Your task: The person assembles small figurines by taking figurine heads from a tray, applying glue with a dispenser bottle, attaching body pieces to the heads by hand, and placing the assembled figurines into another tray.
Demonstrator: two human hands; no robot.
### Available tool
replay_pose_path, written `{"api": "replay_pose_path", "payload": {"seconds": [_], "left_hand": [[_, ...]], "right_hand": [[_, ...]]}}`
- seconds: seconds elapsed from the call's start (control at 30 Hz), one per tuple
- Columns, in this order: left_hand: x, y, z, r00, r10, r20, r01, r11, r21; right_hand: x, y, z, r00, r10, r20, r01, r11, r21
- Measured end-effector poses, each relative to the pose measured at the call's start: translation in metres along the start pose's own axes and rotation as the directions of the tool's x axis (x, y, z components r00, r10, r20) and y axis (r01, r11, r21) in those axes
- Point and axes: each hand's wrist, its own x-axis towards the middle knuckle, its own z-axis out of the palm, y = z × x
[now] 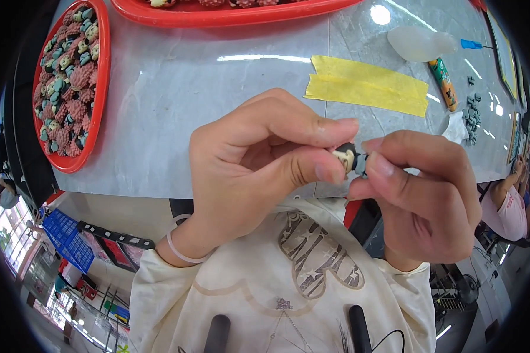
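My left hand pinches a small figurine between thumb and forefinger, above the table's near edge. The figurine has a cream face with a dark top, and a bit of pink shows behind it. From the other side, my right hand closes its thumb and fingertips on a small grey-blue piece, which meets the figurine's lower end. Whether the two parts are joined, I cannot tell. Fingers hide much of both.
At the left lies a red tray full of pink, cream and grey-blue figurines; another red tray is at the back. Yellow tape, a translucent squeeze bottle, a green-orange tube and loose grey-blue pieces lie rightward. A person sits far right.
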Motion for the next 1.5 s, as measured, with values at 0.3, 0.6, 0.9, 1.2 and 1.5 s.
{"api": "replay_pose_path", "payload": {"seconds": [0.3, 0.6, 0.9, 1.2, 1.5], "left_hand": [[0.000, 0.008, -0.002, 0.998, 0.052, 0.032, -0.048, 0.991, -0.121], [-0.009, 0.101, -0.088, 0.850, 0.526, -0.012, -0.173, 0.300, 0.938], [0.087, 0.132, -0.041, 0.913, 0.241, 0.328, -0.356, 0.080, 0.931], [0.160, 0.091, -0.024, 0.892, 0.051, 0.448, -0.395, -0.393, 0.831], [0.164, 0.085, -0.039, 0.856, 0.108, 0.505, -0.442, -0.353, 0.825]], "right_hand": [[-0.001, 0.008, -0.016, 0.998, -0.053, 0.021, 0.055, 0.992, -0.112], [-0.031, 0.027, -0.053, 0.940, 0.089, -0.329, -0.142, 0.980, -0.139], [-0.023, 0.034, -0.059, 0.917, 0.192, -0.350, -0.196, 0.980, 0.024], [-0.027, 0.033, -0.068, 0.900, 0.320, -0.295, -0.314, 0.947, 0.067], [-0.024, 0.039, -0.070, 0.892, 0.336, -0.304, -0.323, 0.942, 0.093]]}}
